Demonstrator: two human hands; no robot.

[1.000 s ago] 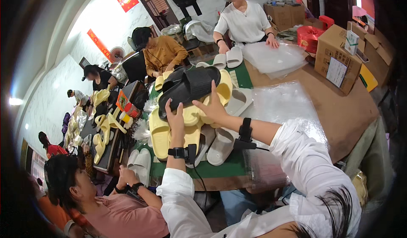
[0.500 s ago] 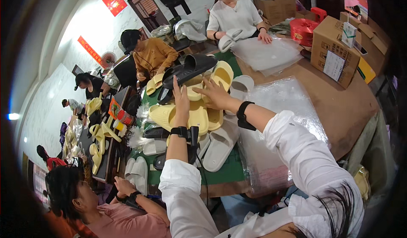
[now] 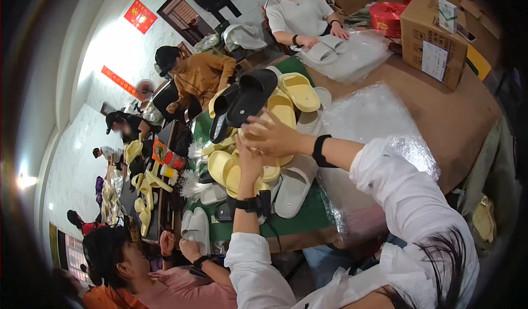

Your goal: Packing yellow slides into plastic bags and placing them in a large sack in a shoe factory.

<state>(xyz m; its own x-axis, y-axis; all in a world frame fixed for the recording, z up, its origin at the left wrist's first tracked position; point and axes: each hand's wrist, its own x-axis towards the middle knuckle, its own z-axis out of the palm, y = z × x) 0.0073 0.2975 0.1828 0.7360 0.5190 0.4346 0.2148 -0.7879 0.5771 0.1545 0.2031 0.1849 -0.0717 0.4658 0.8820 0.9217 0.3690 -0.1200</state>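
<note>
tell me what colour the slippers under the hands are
Pale yellow slippers, clearest in the head view.

Hidden and blurred parts

The left hand [image 3: 248,163] is blurred and partly covered by the right hand [image 3: 273,137]; the yellow slippers [image 3: 226,168] beneath are half hidden.

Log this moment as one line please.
left hand: on yellow slippers | right hand: over same pile, grip unclear | black slippers on top

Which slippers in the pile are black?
The black slippers at the far top of the pile, just beyond the right hand. The ones around them are yellow or pale grey.
</note>
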